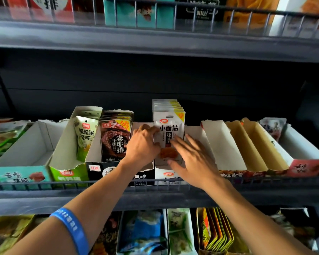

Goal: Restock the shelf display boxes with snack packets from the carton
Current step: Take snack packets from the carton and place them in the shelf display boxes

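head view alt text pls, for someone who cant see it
Two bare hands steady a row of white snack packets standing in a display box on a shop shelf, the left hand gripping the front packet's edge, the right hand open against it.

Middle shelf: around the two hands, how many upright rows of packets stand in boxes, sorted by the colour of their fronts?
green-and-white packets: 1 row
black packets: 1 row
white packets: 1 row
Total: 3 rows
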Demonstrator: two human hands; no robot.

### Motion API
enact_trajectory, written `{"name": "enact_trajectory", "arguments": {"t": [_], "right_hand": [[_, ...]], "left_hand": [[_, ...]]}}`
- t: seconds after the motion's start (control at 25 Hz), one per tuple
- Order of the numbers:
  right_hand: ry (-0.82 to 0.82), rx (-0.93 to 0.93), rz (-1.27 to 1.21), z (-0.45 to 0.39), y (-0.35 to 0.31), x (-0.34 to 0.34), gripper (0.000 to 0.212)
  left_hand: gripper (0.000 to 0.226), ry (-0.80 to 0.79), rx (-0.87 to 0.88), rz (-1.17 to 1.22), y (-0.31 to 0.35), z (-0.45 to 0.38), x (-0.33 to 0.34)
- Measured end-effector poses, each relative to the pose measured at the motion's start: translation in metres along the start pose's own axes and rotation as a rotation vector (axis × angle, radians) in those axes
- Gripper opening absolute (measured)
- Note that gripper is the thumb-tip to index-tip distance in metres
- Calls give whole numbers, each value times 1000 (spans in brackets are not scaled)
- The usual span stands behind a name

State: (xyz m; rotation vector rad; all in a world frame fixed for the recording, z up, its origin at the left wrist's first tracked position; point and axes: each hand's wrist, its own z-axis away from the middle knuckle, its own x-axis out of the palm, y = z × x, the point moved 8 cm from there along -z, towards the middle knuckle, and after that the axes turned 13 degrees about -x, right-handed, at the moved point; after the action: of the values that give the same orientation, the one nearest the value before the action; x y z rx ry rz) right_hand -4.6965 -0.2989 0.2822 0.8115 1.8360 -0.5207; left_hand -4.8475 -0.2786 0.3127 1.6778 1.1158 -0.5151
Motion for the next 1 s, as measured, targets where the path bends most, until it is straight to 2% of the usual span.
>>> {"name": "enact_trajectory", "arguments": {"t": [0.12,0.24,0.36,0.44,0.56,0.64,0.72,0.8,0.88,0.96,1.0], "right_hand": [[-31,-8,33,8,-4,-2,74],[-15,11,68,24,-7,-5,89],[-6,38,83,43,-13,-7,90],[31,50,68,55,-22,-11,89],[130,55,-5,84,-50,-9,88],[205,84,-68,110,-76,6,89],[209,157,-153,139,-102,46,89],[103,259,-282,177,-127,112,83],[-161,406,-432,231,-153,194,75],[-507,529,-519,291,-179,259,69],[-610,546,-482,312,-184,276,66]], "left_hand": [[62,-84,21,36,3,11,-1],[90,-181,-31,27,-3,28,3],[85,-215,-71,-58,-8,43,4],[80,-214,-55,-18,-6,54,-1],[75,-58,52,58,-10,101,-22],[73,121,106,-47,-31,159,-29],[70,148,30,-92,-74,224,-17],[65,30,-130,-41,-138,297,15],[63,-168,-314,-66,-208,373,55],[72,-571,-552,-186,-266,439,94],[75,-766,-699,-165,-284,470,105]]}}
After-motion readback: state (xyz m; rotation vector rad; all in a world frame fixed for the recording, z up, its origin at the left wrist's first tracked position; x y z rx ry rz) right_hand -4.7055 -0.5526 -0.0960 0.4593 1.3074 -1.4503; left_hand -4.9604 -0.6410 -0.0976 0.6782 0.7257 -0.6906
